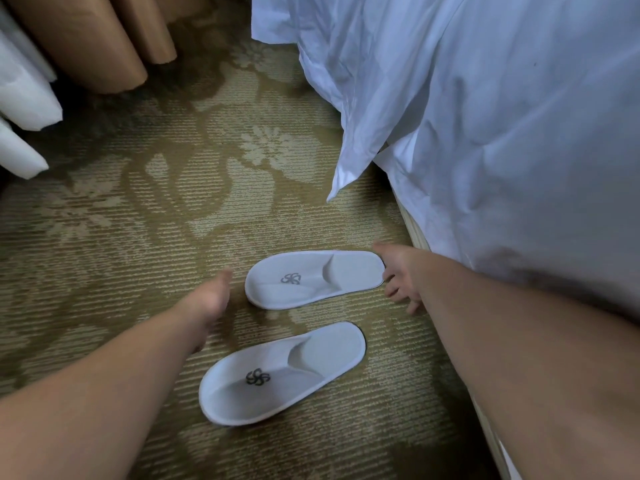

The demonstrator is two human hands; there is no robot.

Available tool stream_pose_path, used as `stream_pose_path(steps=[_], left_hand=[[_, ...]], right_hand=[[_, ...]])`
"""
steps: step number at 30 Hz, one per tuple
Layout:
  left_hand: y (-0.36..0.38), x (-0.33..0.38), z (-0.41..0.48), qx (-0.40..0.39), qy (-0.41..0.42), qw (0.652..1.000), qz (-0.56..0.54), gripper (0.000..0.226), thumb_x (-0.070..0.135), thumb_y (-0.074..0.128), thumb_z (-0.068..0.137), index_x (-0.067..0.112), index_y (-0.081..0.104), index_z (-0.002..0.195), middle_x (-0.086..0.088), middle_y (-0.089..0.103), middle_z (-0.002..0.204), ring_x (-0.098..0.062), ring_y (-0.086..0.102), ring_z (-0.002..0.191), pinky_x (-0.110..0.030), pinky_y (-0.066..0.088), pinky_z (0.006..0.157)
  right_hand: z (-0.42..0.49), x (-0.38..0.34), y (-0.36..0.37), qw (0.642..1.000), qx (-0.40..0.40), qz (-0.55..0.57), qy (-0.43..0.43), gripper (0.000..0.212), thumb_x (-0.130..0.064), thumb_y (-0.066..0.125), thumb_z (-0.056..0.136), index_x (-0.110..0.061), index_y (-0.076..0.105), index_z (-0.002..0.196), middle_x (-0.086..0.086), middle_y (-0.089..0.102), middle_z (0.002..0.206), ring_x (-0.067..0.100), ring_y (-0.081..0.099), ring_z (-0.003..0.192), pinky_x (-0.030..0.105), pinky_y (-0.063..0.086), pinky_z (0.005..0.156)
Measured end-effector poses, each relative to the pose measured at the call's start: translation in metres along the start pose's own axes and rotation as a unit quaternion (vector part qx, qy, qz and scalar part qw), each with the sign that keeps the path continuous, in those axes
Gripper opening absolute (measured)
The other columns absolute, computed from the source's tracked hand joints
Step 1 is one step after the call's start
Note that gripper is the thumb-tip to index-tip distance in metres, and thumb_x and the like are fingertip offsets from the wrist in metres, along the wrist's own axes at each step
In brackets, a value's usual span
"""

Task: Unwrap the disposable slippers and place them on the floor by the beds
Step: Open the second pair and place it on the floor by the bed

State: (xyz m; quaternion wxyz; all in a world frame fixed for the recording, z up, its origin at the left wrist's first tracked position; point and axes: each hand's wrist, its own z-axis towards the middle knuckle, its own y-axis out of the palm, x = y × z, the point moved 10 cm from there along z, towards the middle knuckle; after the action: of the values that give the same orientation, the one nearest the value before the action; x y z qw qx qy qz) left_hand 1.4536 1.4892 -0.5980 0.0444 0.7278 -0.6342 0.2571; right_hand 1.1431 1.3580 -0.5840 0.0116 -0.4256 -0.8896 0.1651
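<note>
Two white, flat, cloth disposable slippers, each with a dark swirl logo on the toe, are lying unwrapped on the olive-gold, flower-patterned carpeted floor. They are resting side by side along the edge of the bed, with a strip of carpet showing between them. Their toes are pointing away from the bed and their open heels are facing towards it.

The farther slipper is sitting between the two hands. The right hand is reaching in at its heel end. The thumb is stretching out over the heel's far edge and the fingers are hanging loosely spread at its near edge. The hand is touching the heel or sitting just beside it; I cannot tell which. It is not gripping the slipper.

The left hand is hovering just beside the toe of that slipper, apart from it, with the thumb sticking out. It is holding nothing that I can see. Its fingers are hidden beyond the back of the hand and blurred, so I cannot tell how far open it is.

The nearer slipper is lying apart from both hands, between the two forearms.

A rumpled white duvet is spilling off the bed, and one corner is hanging down near the farther slipper's heel. Heavy tan curtains and white sheer curtain folds are hanging at the far left edge of the floor.
</note>
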Motion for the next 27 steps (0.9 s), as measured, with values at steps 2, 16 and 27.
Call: stream_pose_path(steps=[2,16,27], left_hand=[[-0.003,-0.013,-0.009,0.000,-0.037,0.999,0.035,0.072,0.060,0.028,0.098,0.013,0.025,0.152,-0.016,0.021,0.160,-0.038,0.021,0.144,-0.052,0.021,0.112],[0.011,-0.044,-0.024,-0.043,-0.059,0.989,0.129,0.080,0.071,0.017,0.093,0.014,0.037,0.145,-0.013,0.057,0.093,-0.023,0.053,0.072,-0.029,0.033,0.053],[0.055,-0.025,-0.021,-0.106,-0.015,0.994,0.027,0.091,0.083,0.028,0.082,0.027,0.019,0.153,-0.013,0.026,0.158,-0.033,0.026,0.144,-0.057,0.012,0.115]], right_hand=[[-0.003,0.017,0.016,0.999,-0.041,-0.013,0.017,0.096,-0.076,0.026,0.089,-0.004,0.022,0.152,0.022,0.031,0.155,0.038,0.025,0.144,0.057,0.015,0.114],[-0.018,0.067,0.055,0.992,-0.040,-0.112,0.034,0.099,-0.081,0.028,0.084,-0.003,0.037,0.144,0.022,0.047,0.144,0.037,0.043,0.133,0.045,0.038,0.079],[-0.009,0.061,0.010,0.997,0.065,-0.039,-0.023,0.070,-0.063,0.034,0.097,-0.009,0.042,0.142,0.008,0.053,0.074,0.024,0.053,0.055,0.035,0.042,0.045]])
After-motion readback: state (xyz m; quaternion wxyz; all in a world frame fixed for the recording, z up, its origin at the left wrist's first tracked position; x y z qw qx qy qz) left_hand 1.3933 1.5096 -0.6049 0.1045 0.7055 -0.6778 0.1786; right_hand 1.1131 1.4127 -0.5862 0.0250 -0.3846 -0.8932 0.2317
